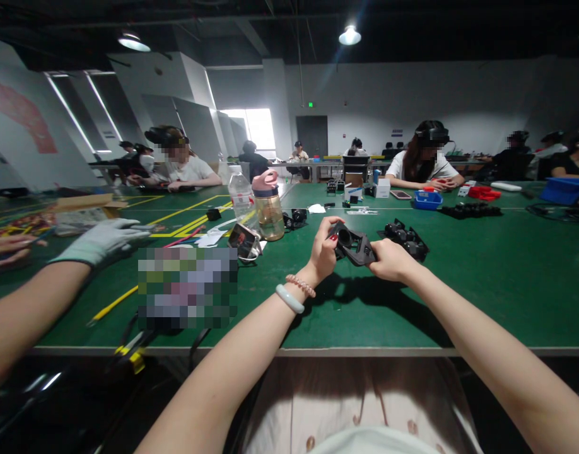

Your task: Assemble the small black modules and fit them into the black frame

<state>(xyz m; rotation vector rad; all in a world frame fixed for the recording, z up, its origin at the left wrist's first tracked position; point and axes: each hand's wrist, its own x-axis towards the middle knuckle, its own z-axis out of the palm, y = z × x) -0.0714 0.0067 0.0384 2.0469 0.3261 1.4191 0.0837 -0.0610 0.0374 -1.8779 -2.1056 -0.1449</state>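
Observation:
Above the green tabletop, a black frame-like part with a round tubular opening [360, 251] is held between my two hands. My left hand [323, 250], with a beaded bracelet and a pale bangle at the wrist, is closed around the ring side, its thumb against the ring. The opposite end of the part is pinched in my right hand [392, 260], whose fingers are partly hidden. Just behind my right hand lies a cluster of similar black parts [405, 238] on the table. The exact kind of the held part cannot be made out.
An amber bottle with a pink lid [269, 214] and a clear water bottle [242, 195] stand left of centre, near a propped phone [245, 243]. A co-worker's gloved hand [105, 241] rests at left. A blue bin [427, 200] and red parts [482, 193] lie farther back.

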